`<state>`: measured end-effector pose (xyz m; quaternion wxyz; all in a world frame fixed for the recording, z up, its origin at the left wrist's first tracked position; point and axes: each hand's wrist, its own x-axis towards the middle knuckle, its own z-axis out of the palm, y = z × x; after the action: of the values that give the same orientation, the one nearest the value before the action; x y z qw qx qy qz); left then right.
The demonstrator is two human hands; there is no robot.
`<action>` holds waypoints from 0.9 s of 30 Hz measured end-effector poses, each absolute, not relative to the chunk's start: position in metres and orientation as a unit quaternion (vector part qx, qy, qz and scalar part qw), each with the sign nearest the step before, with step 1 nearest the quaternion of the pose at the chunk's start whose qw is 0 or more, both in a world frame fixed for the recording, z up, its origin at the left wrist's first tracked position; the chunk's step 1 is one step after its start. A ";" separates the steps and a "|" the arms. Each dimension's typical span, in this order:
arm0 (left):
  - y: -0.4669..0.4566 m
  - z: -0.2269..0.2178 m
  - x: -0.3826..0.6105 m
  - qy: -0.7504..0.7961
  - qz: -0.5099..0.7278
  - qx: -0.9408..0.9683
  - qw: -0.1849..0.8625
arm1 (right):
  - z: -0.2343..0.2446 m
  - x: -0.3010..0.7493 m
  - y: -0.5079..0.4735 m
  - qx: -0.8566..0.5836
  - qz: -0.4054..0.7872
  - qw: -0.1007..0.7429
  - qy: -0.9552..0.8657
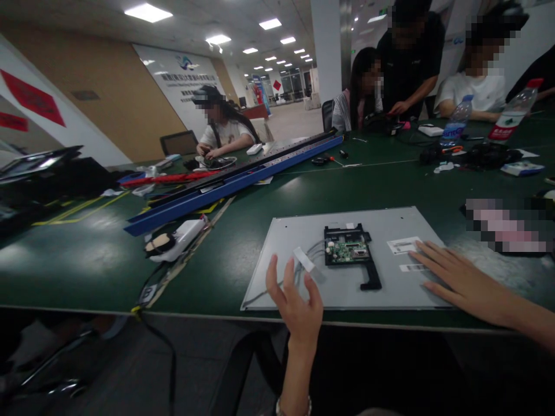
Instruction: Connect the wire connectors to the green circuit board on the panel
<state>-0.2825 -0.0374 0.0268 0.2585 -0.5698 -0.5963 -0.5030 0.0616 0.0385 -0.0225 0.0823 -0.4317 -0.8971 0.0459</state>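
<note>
A flat grey metal panel lies on the green table in front of me. A green circuit board in a black bracket sits on the middle of the panel, with thin wires and a white tag running off its left side. My left hand is raised over the panel's near left part, fingers apart, holding nothing, close to the white tag. My right hand rests flat on the panel's right edge, fingers stretched out, beside two white labels.
A long blue and black rail lies diagonally across the table behind the panel. A white device with a cable sits to the left. Water bottles, cables and small tools lie at the far right. Several people sit or stand at the far side.
</note>
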 end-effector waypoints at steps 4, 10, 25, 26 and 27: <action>-0.039 0.026 -0.283 -0.589 -0.511 -0.575 0.245 | -0.014 0.002 0.038 -0.424 0.043 0.104 -0.898; -0.037 0.026 -0.286 -0.621 -0.520 -0.557 0.184 | -0.003 -0.091 0.037 -0.413 0.052 0.128 -0.900; -0.038 0.024 -0.292 -0.646 -0.519 -0.547 0.118 | 0.021 -0.184 0.049 -0.312 0.104 0.144 -0.933; -0.038 0.023 -0.294 -0.649 -0.513 -0.552 0.104 | 0.021 -0.180 0.053 -0.289 0.113 0.143 -0.940; -0.038 0.023 -0.298 -0.653 -0.500 -0.563 0.085 | 0.022 -0.176 0.057 -0.268 0.122 0.142 -0.945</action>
<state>-0.2979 -0.0376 0.0227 0.0850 -0.5625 -0.6527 -0.5003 -0.1760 0.0568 0.0215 0.1423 -0.2685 -0.9449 0.1221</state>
